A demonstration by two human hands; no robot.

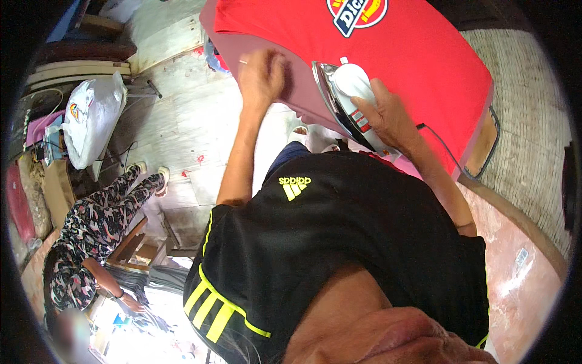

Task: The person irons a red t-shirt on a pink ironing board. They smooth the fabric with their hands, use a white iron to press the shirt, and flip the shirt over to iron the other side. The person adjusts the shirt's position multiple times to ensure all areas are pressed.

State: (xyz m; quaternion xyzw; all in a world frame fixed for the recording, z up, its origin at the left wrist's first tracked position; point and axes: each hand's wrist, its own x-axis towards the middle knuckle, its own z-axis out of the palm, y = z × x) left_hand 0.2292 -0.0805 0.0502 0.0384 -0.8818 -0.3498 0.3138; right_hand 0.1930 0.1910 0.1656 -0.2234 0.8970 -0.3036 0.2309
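Right hand [388, 112]: grips iron [351, 97], soleplate tilted up.
Left hand [262, 76]: fingers curled, pressing shirt [424, 54] edge.
Shirt: red, spread on desk [303, 91].

Left arm reaches straight up the middle of the frame, left hand [262, 77] curled with knuckles up, while the right hand [388, 115] sits upper right, fingers wrapped shut.

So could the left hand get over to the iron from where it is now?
Probably yes. The left hand rests flat on the red shirt, close beside the iron, with only cloth between them. The right hand already grips the iron's handle, though.
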